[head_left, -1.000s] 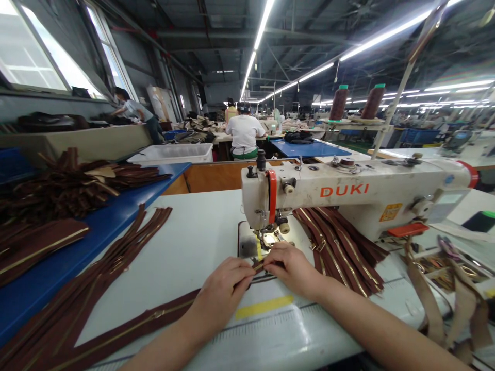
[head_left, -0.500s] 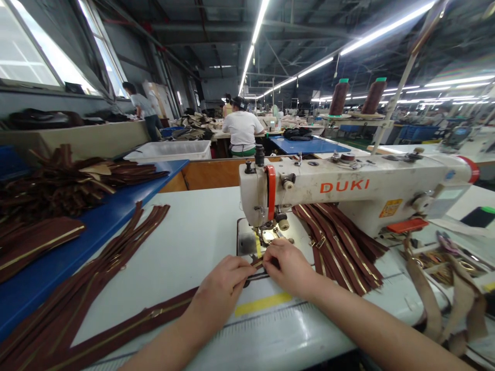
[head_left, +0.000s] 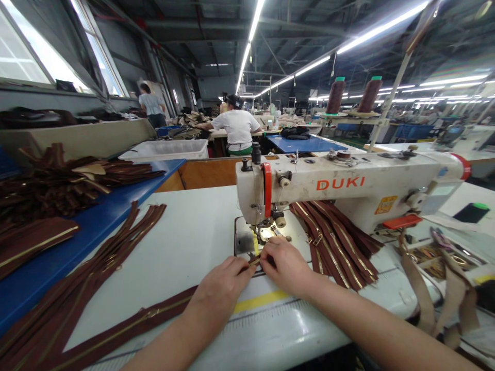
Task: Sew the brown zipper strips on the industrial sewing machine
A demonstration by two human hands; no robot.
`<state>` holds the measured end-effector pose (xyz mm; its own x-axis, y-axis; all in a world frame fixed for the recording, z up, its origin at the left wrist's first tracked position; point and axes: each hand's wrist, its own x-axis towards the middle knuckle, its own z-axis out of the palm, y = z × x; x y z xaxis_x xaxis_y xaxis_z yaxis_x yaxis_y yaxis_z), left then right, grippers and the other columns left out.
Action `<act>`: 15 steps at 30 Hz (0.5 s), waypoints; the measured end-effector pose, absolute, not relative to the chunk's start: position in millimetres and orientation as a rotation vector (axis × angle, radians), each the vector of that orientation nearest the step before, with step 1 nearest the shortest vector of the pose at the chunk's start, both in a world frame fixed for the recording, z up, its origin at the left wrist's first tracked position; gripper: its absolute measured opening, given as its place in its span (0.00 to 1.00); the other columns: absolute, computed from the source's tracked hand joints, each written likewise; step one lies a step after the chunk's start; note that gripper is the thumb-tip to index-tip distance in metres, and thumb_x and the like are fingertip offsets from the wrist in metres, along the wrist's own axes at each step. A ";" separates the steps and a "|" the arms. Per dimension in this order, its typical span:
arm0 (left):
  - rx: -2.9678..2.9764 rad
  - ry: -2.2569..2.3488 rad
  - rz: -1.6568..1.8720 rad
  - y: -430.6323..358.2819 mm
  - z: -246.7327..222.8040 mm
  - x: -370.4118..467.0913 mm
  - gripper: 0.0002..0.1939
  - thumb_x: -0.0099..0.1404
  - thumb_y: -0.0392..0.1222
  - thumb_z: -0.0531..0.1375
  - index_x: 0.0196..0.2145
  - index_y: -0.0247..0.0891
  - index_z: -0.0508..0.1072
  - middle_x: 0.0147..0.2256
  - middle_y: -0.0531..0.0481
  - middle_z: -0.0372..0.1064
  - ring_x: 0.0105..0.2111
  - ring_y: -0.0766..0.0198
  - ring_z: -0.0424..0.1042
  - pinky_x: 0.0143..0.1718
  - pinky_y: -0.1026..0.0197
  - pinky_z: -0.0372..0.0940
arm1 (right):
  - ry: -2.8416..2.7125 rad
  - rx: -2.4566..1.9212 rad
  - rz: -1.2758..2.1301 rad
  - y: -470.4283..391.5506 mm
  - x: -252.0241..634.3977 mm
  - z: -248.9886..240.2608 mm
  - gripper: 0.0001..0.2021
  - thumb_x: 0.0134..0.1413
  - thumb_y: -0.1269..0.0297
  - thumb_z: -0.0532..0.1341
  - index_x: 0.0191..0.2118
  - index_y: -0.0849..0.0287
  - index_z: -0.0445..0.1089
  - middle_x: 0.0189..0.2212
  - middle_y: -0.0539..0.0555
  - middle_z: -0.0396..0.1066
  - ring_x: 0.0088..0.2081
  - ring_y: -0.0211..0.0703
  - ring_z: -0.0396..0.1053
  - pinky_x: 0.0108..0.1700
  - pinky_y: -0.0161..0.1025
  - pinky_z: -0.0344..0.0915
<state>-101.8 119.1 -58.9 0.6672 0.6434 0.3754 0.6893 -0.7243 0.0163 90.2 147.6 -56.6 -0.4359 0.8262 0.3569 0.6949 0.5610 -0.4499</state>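
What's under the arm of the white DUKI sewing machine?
Brown fabric zipper strips with gold-coloured teeth fan out from under the arm of the white DUKI sewing machine. The arm covers their far ends and whatever lies directly behind it.

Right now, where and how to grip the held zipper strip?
Likely best left of the left hand, pinching the zipper strip across its long edges from above: it looks flat and uncovered there, while the right hand crowds its far end.

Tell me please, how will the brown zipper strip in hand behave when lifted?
The brown zipper strip likely droops, being long, thin cloth. Its gold-coloured teeth may stiffen it slightly along the middle. Being flat, it probably won't roll.
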 end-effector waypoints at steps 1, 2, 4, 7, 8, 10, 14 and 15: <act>-2.748 -1.108 -0.523 119.3 -58.7 -101.7 0.18 0.65 0.26 0.48 0.48 0.38 0.68 0.40 0.46 0.69 0.39 0.59 0.68 0.42 0.54 0.69 | -2.251 -1.216 0.313 147.3 90.2 -56.5 0.05 0.53 0.73 0.56 0.29 0.60 0.68 0.30 0.53 0.64 0.37 0.43 0.62 0.39 0.37 0.57; -2.744 -1.108 -0.501 119.5 -58.7 -101.6 0.18 0.65 0.26 0.48 0.48 0.37 0.68 0.40 0.45 0.69 0.39 0.58 0.68 0.42 0.54 0.69 | -2.251 -1.216 0.309 147.1 90.2 -56.5 0.06 0.53 0.74 0.56 0.29 0.60 0.68 0.30 0.53 0.65 0.37 0.43 0.62 0.39 0.37 0.57; -2.743 -1.102 -0.473 120.0 -59.4 -101.4 0.18 0.64 0.26 0.48 0.48 0.36 0.69 0.40 0.45 0.68 0.39 0.58 0.67 0.42 0.54 0.68 | -2.259 -1.216 0.305 146.6 90.1 -56.7 0.05 0.53 0.74 0.56 0.29 0.60 0.68 0.30 0.53 0.65 0.37 0.43 0.62 0.39 0.37 0.57; -2.745 -1.136 -0.463 120.7 -60.1 -99.7 0.18 0.64 0.26 0.48 0.48 0.37 0.69 0.40 0.45 0.68 0.39 0.58 0.67 0.42 0.54 0.68 | -2.273 -1.225 0.292 147.0 89.9 -56.9 0.05 0.54 0.73 0.56 0.30 0.60 0.68 0.30 0.53 0.65 0.37 0.43 0.62 0.40 0.37 0.57; -2.749 -1.161 -0.458 120.9 -59.3 -98.2 0.19 0.64 0.26 0.47 0.47 0.37 0.69 0.40 0.45 0.68 0.39 0.58 0.67 0.42 0.54 0.68 | -2.280 -1.229 0.284 147.6 89.9 -56.7 0.05 0.54 0.73 0.56 0.30 0.61 0.68 0.31 0.53 0.65 0.37 0.43 0.62 0.40 0.37 0.57; -2.758 -1.226 -0.450 121.6 -54.6 -93.6 0.18 0.63 0.26 0.47 0.45 0.37 0.70 0.38 0.46 0.68 0.39 0.58 0.67 0.42 0.54 0.67 | -2.305 -1.231 0.272 150.3 90.2 -55.6 0.05 0.55 0.73 0.56 0.31 0.61 0.68 0.31 0.53 0.65 0.37 0.43 0.62 0.40 0.37 0.57; -2.910 -1.377 -0.393 123.1 -34.0 -80.4 0.13 0.62 0.29 0.50 0.35 0.38 0.74 0.33 0.48 0.68 0.35 0.60 0.69 0.40 0.59 0.67 | -2.409 -1.142 0.265 160.0 92.8 -51.2 0.06 0.55 0.73 0.57 0.29 0.61 0.68 0.30 0.53 0.65 0.37 0.41 0.62 0.38 0.36 0.56; -2.957 -1.403 -0.375 123.3 -28.9 -77.6 0.12 0.62 0.29 0.51 0.33 0.38 0.74 0.33 0.48 0.68 0.35 0.60 0.69 0.39 0.60 0.67 | -2.435 -1.111 0.263 162.6 93.6 -50.0 0.06 0.55 0.73 0.58 0.28 0.61 0.68 0.30 0.53 0.66 0.36 0.41 0.62 0.38 0.35 0.56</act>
<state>-77.6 123.3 -28.9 0.6136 0.7774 0.1382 0.7428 -0.6277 0.2328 93.6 162.6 -50.0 -0.5755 0.7530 0.3189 0.6674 0.6579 -0.3490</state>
